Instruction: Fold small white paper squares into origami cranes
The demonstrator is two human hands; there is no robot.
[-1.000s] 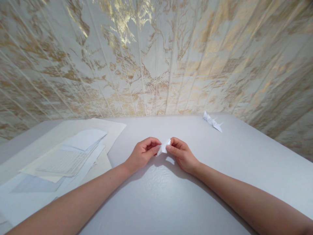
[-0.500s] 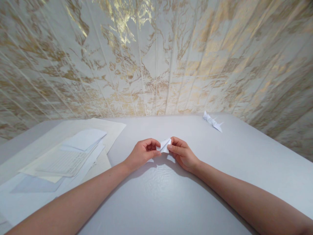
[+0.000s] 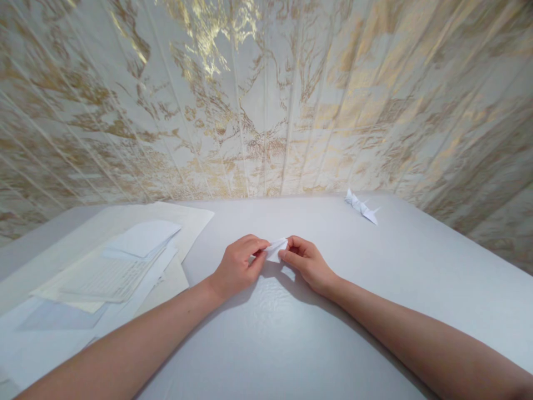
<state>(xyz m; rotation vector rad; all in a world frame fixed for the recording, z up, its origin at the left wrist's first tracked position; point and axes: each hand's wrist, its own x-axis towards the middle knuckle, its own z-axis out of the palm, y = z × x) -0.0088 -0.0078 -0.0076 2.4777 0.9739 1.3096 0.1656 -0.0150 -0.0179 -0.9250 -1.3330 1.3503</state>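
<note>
A small piece of folded white paper (image 3: 275, 251) is held just above the table, between both hands. My left hand (image 3: 241, 260) pinches its left end with thumb and fingers. On the right edge, my right hand (image 3: 308, 262) grips it between thumb and forefinger. The ends under the fingertips are hidden. Several small folded paper figures (image 3: 361, 207), with pointed tips, lie in a row at the back right of the table.
The white table (image 3: 266, 344) meets a wall (image 3: 250, 111) with a gold and white pattern. At the left lies a spread of loose sheets (image 3: 145, 236), among them a page with writing (image 3: 112, 278).
My left hand's fingers have closed into a tighter pinch on the folded paper's left end. The paper has turned slightly and moved a little left, along with my right hand.
</note>
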